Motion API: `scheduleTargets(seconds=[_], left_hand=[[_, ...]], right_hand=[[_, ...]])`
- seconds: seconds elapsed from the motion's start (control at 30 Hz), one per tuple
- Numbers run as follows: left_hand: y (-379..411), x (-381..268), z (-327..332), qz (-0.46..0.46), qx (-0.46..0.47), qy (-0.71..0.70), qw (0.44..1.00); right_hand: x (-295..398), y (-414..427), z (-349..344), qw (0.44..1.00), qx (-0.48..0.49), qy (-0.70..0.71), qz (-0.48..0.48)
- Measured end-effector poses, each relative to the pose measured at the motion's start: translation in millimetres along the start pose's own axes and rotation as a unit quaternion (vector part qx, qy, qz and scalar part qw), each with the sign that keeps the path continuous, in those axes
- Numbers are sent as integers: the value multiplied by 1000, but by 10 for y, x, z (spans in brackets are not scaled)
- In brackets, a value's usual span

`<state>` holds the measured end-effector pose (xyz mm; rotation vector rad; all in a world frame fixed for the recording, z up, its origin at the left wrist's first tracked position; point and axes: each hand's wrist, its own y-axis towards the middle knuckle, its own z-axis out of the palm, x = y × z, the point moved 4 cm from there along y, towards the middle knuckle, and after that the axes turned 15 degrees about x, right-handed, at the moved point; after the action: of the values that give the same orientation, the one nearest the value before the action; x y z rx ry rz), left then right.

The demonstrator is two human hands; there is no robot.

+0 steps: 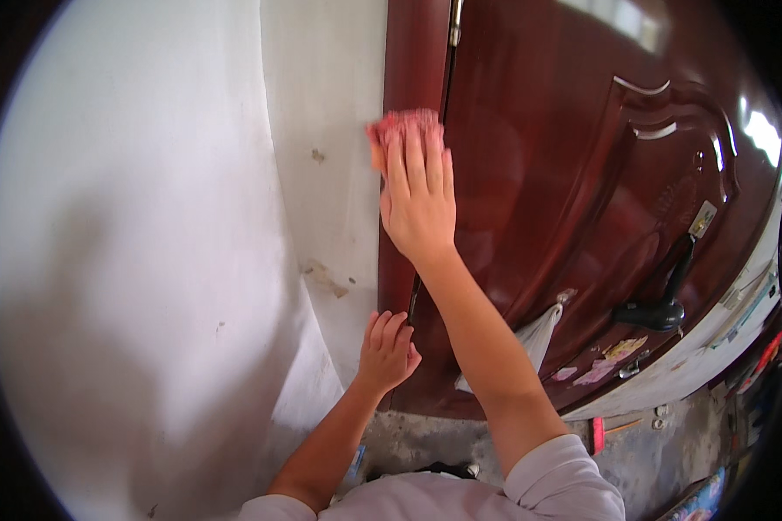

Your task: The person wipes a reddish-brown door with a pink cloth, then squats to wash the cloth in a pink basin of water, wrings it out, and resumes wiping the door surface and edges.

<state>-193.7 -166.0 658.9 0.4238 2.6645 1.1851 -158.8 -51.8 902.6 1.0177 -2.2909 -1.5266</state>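
Note:
My right hand (420, 202) presses a pink cloth (407, 124) flat against the dark red door frame (416, 58), its fingers spread over the fabric. Something orange shows at the cloth's left edge. Lower down, my left hand (388, 348) rests against the same frame near the gap beside the door, fingers bent, with no object visible in it. The glossy dark red door (495, 163) with a carved panel fills the right side. A metal hinge (456, 23) sits in the gap above my right hand.
A black hair dryer (651, 314) hangs from the door handle plate (702, 219). A white bag (541, 338) hangs on a door hook. White walls (137, 195) stand to the left. On the concrete floor lies a red-headed broom (598, 435).

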Motion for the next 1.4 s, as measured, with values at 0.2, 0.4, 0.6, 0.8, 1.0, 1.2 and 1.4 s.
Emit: scheduleTargets(seconds=[0.2,0.4,0.6,0.8,1.0,1.2,1.4], left_hand=[[-429,1,-115,-29,59,6,998],[-519,47,-159,-58,79,7,995],[-691,40,-292,-84,77,3,994],[-726,40,-234,-88,93,-14,992],[-591,145,-348,-89,117,15,989],[153,-15,-283,-77,146,-25,986],[174,96,-172,-88,167,-28,982]], right_hand=[[40,-880,294,994,96,21,-54],[-337,649,-360,985,61,13,-159],[-120,-331,-46,967,153,4,-202],[-120,-2003,672,908,230,-111,-332],[-115,-422,66,960,146,-24,-236],[-403,1182,-848,988,11,-25,-152],[-230,329,-285,985,69,20,-158]])
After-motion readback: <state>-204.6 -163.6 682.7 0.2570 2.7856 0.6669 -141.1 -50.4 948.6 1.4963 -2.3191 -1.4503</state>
